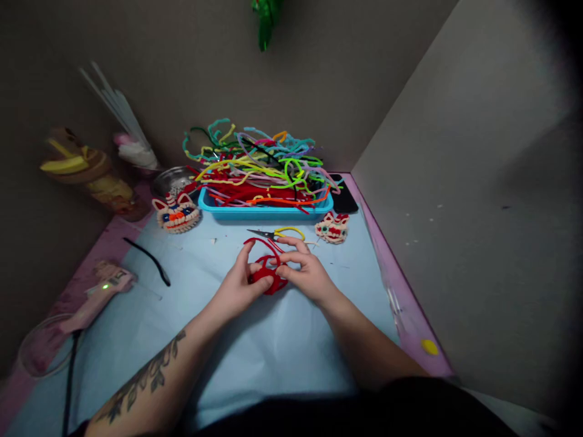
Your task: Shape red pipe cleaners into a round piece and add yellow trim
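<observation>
Head view gives me a desk (423, 331) boxed in by grey walls, one at 12 o'clock and one rising along the edge at 3. Taking the red openwork piece (276, 286) at mid-desk as my clock centre, blue sheet (355, 291) spreads toward 3 and 9. Room is tighter at 12: scissors (290, 232) lie just beyond the fingers, with a blue tray (268, 214) behind, heaped with fuzzy stems (273, 161) that spill over its rim. Small lion heads sit at 10 (177, 215) and 2 (332, 229); a glue gun (109, 291), green light lit, lies at 9.

I can't see the piece's underside, and the fingers cover much of its sides. Its scissors neighbour is partly masked by the right hand (312, 276). A green object (266, 21) is cut off by the top of the view, dark clothing (291, 419) fills the near edge around 6, and the container (113, 182) at 10 is blurred.

My left hand (241, 285) is curled partly open, thumb on the piece, index finger raised at a loose red strand (260, 240). My right hand grips the piece's 3 o'clock side between bent fingers and thumb.
</observation>
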`<state>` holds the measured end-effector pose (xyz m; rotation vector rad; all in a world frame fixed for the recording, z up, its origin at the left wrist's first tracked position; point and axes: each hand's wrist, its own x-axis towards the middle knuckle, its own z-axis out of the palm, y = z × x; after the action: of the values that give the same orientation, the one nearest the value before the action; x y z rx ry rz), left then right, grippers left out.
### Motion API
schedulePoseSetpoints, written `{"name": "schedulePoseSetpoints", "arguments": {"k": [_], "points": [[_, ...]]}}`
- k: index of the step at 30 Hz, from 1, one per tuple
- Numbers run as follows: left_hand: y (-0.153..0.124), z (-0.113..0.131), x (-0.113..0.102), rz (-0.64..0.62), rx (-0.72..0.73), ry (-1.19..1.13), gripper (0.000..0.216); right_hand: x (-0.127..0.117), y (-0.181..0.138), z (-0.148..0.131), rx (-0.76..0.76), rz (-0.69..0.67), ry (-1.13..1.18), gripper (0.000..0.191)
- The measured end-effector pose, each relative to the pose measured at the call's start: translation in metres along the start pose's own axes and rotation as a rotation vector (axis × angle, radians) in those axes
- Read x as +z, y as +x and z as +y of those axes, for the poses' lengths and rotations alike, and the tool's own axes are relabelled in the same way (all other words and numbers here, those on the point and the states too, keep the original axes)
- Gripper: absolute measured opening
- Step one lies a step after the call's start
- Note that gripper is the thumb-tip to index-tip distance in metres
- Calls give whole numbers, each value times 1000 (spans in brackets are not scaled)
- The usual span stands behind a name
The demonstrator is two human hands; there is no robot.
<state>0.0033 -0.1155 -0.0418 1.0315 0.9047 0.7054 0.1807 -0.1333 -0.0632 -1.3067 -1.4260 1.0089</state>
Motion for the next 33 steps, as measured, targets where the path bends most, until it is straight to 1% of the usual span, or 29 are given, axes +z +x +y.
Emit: {"name": "schedulePoseSetpoints", "arguments": {"k": [2, 5, 6, 7, 9, 11, 12, 13, 14, 15, 17, 18, 20, 22, 25, 28, 33], "points": [[0, -2, -2, -20, 6, 60, 103, 0, 0, -1, 30, -14, -20, 8], [2, -4, -5, -41, 46, 169, 97, 1, 0, -2, 56, -46, -28, 14], [2, -4, -6, -24, 68, 197, 93, 1, 0, -2, 63, -57, -15, 16], [3, -3, -6, 22, 101, 224, 87, 2, 1, -1, 72, -55, 8, 18], [3, -1, -7, 199, 214, 284, 71, 4, 3, 2, 102, 5, 85, 21], [3, 0, -6, 406, 349, 361, 52, 7, 4, 6, 131, 145, 171, 26], [2, 1, -5, 473, 400, 401, 43, 9, 5, 8, 140, 222, 206, 29], [0, 0, -4, 485, 412, 430, 35, 11, 6, 10, 146, 289, 234, 31], [-1, -1, -2, 456, 389, 438, 29, 13, 6, 12, 147, 340, 257, 32], [-3, -2, 0, 396, 354, 439, 26, 15, 5, 12, 141, 375, 275, 31], [-5, -6, 6, 278, 286, 424, 22, 19, 3, 12, 121, 401, 315, 30], [-5, -8, 9, 250, 260, 395, 23, 21, 2, 11, 111, 399, 336, 29], [-5, -12, 14, 245, 221, 275, 27, 25, -1, 9, 100, 370, 373, 29], [-3, -14, 17, 270, 186, 115, 34, 28, -3, 7, 94, 321, 384, 29], [-1, -12, 16, 309, 134, -38, 42, 30, -6, 8, 83, 270, 339, 27], [-1, -11, 14, 316, 110, -73, 45, 30, -7, 10, 80, 251, 260, 27], [-1, -11, 13, 325, 118, -35, 46, 30, -8, 6, 35, 216, 178, 25]]}}
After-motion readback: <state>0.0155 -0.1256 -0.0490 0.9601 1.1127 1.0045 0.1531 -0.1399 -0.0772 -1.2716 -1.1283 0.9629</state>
